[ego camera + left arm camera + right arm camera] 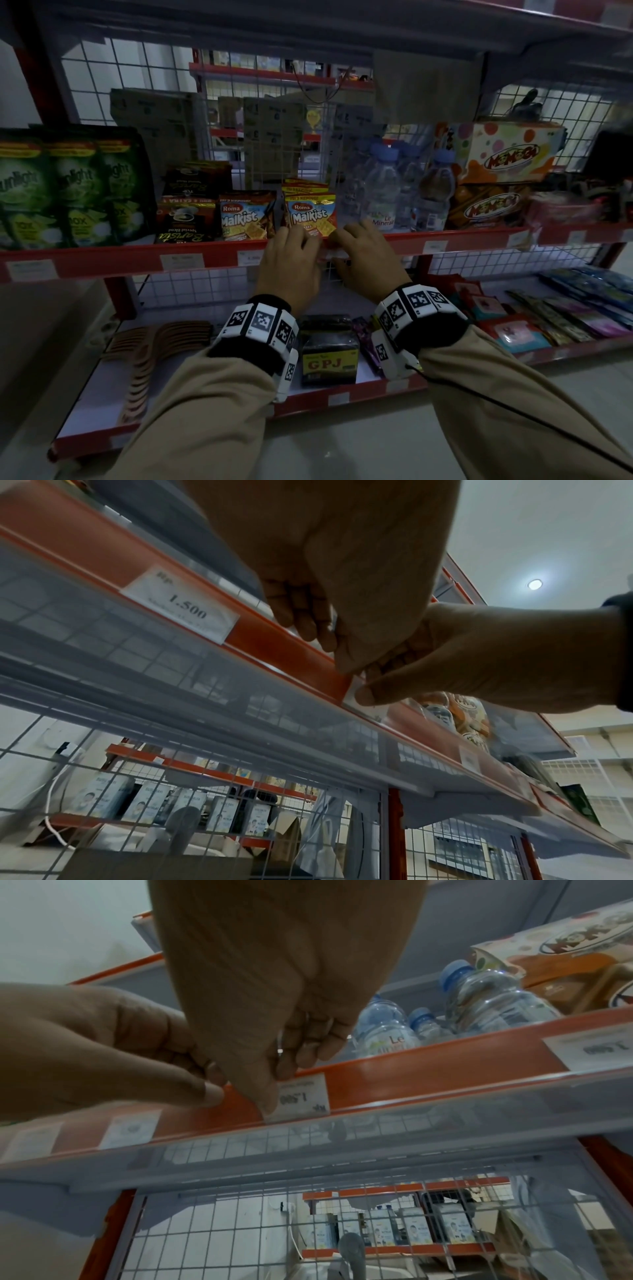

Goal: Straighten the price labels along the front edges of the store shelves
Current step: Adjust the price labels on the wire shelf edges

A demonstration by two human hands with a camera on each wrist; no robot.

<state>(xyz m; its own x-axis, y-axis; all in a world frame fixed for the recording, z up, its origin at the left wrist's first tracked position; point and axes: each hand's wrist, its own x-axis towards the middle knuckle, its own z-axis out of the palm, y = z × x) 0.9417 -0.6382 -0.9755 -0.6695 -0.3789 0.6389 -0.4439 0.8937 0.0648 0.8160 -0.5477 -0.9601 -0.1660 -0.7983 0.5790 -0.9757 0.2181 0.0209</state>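
Observation:
A white price label (pixel 334 254) reading 1.500 (pixel 308 1096) sits in the red front rail (pixel 137 255) of the middle shelf, below the Malkist packets. My right hand (pixel 284 1080) pinches it: the thumb lies on the label's left part and the fingers curl over the rail's top. My left hand (pixel 308 243) grips the rail just to the left, fingers hooked over the top and thumb (pixel 209 1093) on the red face. In the left wrist view the left hand (pixel 325 647) meets the right hand's thumb (pixel 366 696) at the label. The thumb hides part of the label.
More labels sit along the same rail (pixel 181 262) (pixel 435 246) (pixel 181 604) (pixel 592 1050). Malkist packets (pixel 310 214), water bottles (pixel 383 195), green Sunlight pouches (pixel 68 192) and a Momogi box (pixel 503 154) stand on the shelf. A GPJ pack (pixel 329 356) lies on the lower shelf.

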